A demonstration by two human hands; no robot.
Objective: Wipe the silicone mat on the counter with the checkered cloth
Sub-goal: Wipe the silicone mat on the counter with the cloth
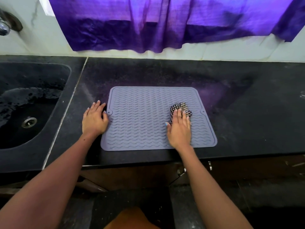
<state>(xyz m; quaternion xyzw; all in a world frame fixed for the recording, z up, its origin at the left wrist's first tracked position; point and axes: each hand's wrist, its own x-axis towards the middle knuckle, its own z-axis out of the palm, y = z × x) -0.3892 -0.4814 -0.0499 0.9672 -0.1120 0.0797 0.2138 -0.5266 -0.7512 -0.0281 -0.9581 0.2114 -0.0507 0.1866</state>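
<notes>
A grey silicone mat (142, 119) with wavy ridges lies flat on the black counter (247, 113), close to its front edge. The black-and-white checkered cloth (180, 107) sits bunched on the right half of the mat. My right hand (179, 129) lies flat on the cloth with straight fingers, pressing it onto the mat; part of the cloth is hidden under the palm. My left hand (94, 119) rests flat on the counter at the mat's left edge, its thumb touching the mat near the small tab.
A black sink (49, 80) with a metal drain (28, 122) is set into the counter at the left. A tap (5, 28) sticks out of the wall above it. A purple curtain (165, 22) hangs behind the counter. Cabinet handles (181, 171) show below the front edge.
</notes>
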